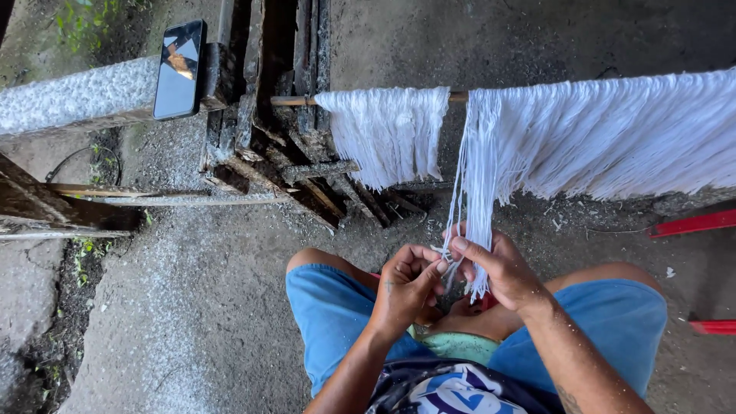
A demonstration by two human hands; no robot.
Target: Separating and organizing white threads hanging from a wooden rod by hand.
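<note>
Both hands meet below the wooden rod (295,100): the left hand (406,284) pinches thin white strands (471,207), the right hand (502,268) closes on the same bunch. Left of it hangs a shorter bundle (387,134) (seemingly finished); the long fringe (613,134) rightward looks untouched.

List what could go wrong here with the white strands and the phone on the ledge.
1. Both hands, left hand and right hand, pinch a thin bundle of white strands hanging from the rod; a hard tug might snap strands or shift the rod.
2. Loose neighbouring strands could tangle into the bundle.
3. The phone overhangs the stone ledge and might slide off if bumped.
</note>
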